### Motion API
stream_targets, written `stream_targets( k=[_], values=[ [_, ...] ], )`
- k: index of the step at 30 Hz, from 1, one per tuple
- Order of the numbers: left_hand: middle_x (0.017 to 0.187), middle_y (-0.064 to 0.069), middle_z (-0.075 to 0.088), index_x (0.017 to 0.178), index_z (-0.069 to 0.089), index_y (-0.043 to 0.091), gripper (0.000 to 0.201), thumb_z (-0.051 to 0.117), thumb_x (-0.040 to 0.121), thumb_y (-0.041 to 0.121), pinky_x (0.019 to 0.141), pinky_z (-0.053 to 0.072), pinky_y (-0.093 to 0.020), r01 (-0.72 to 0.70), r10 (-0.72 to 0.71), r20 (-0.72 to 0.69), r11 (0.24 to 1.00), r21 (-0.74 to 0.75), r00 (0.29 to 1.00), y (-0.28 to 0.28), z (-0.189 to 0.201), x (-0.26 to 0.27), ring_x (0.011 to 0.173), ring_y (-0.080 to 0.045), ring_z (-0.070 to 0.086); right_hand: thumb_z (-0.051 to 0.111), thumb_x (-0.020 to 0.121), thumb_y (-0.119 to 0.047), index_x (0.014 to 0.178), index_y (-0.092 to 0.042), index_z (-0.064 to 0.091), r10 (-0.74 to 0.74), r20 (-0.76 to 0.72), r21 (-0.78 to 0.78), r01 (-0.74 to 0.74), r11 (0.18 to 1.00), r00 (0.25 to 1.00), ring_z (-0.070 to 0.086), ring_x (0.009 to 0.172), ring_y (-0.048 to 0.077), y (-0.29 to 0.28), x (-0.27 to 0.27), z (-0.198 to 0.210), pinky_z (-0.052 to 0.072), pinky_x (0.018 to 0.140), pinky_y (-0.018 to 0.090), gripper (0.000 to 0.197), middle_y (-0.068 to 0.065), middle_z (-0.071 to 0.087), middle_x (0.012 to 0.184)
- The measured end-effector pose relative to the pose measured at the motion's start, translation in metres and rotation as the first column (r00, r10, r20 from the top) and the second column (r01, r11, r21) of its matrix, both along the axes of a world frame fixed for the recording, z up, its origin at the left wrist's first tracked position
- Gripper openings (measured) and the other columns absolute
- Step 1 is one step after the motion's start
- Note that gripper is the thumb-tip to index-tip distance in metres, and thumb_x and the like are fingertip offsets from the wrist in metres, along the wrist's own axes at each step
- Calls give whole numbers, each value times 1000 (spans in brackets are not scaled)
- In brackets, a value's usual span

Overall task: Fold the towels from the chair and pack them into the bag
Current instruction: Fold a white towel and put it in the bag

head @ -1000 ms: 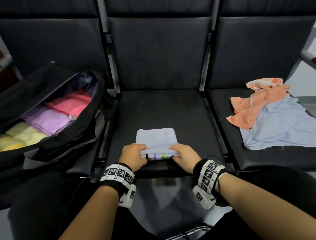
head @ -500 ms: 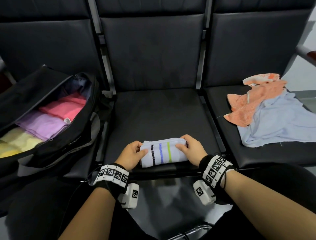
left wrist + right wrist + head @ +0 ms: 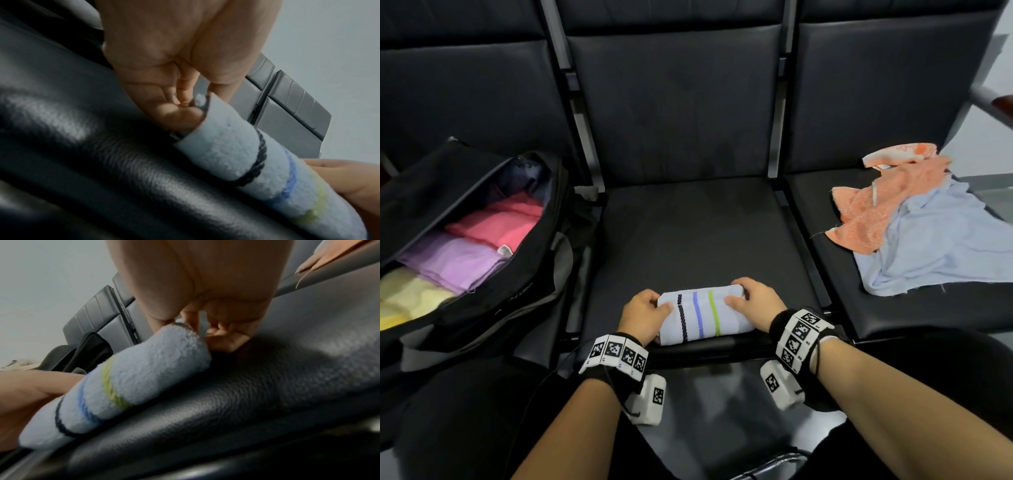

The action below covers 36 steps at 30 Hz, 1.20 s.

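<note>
My head camera looks steeply down onto the black padded seat (image 3: 688,240); both wrist cameras sit low, facing inward, sharing the white striped folded towel (image 3: 257,170).

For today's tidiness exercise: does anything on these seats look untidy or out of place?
Yes. On the right seat, an orange towel and a pale blue towel lie crumpled, overlapping, unfolded, unlike the neat towels in the bag.

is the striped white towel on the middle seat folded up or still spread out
Folded. The striped towel is a compact, thick bundle on the middle seat, its rounded layered ends pinched by the left hand and right hand.
</note>
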<state>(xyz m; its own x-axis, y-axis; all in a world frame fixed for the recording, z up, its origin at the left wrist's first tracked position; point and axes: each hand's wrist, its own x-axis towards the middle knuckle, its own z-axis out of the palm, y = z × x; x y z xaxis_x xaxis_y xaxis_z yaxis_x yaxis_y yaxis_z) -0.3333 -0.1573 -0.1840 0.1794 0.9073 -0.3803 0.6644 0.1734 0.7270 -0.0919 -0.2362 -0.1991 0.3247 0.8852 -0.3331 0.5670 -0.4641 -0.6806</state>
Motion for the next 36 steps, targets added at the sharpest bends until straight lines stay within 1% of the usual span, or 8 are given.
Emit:
stream_targets(
  k=[4,12,18,21,24,29,32,36],
  values=[
    [87,-7,68,84,63,17,9,69,84,23,44,55,-32,-24,25,29,998,-50,999,0,0,3,74,-24,69,69,86,-39,109,-23,60,48,7,-50,-47,998,999,59,96,20,1,1,3,43,79,27,29,5,60,109],
    [98,-10,66,94,59,15,11,66,87,19,61,61,-41,12,-5,54,993,-118,999,-9,9,-2,88,-28,68,72,84,-34,92,-24,53,122,57,-3,-122,993,991,54,84,16,-9,-3,16,40,73,27,22,1,57,97],
    [135,1,48,142,47,28,74,71,72,24,109,37,-28,299,-300,-17,942,153,954,-14,35,6,128,-17,44,77,69,-27,80,-26,54,221,-45,229,-205,951,974,51,64,6,-12,-13,68,45,64,28,25,-7,60,71],
    [135,13,52,136,47,43,82,77,60,32,100,42,-20,473,-494,148,867,154,857,-18,59,16,125,-6,48,76,70,-27,85,-29,55,371,1,308,-353,883,929,58,70,6,-6,-29,105,50,68,32,26,-6,65,78],
    [99,21,71,105,63,40,49,83,63,26,72,51,-14,491,-501,269,864,109,822,-21,73,15,93,2,67,74,69,-36,90,-31,56,493,145,278,-514,811,858,62,79,6,1,-46,138,54,73,35,28,-9,67,84],
    [97,9,76,99,70,29,28,79,77,13,77,52,-19,364,-415,418,910,200,808,-16,94,-6,91,-3,70,79,73,-31,106,-36,60,484,150,396,-501,770,862,63,94,3,20,-66,164,52,83,24,38,-15,67,96],
    [109,-8,75,115,68,11,34,76,82,11,89,55,-35,166,-240,569,970,180,787,-3,110,-30,105,-21,70,81,79,-27,125,-32,55,332,-79,501,-250,828,940,63,101,3,39,-80,165,49,86,14,53,-11,66,108],
    [116,-16,73,126,61,4,33,65,93,3,86,59,-37,-105,123,766,992,-72,631,18,121,-66,106,-30,70,76,85,-16,129,-17,54,373,-424,302,-259,917,825,70,102,9,64,-115,152,54,78,19,49,0,73,112]
  ],
)
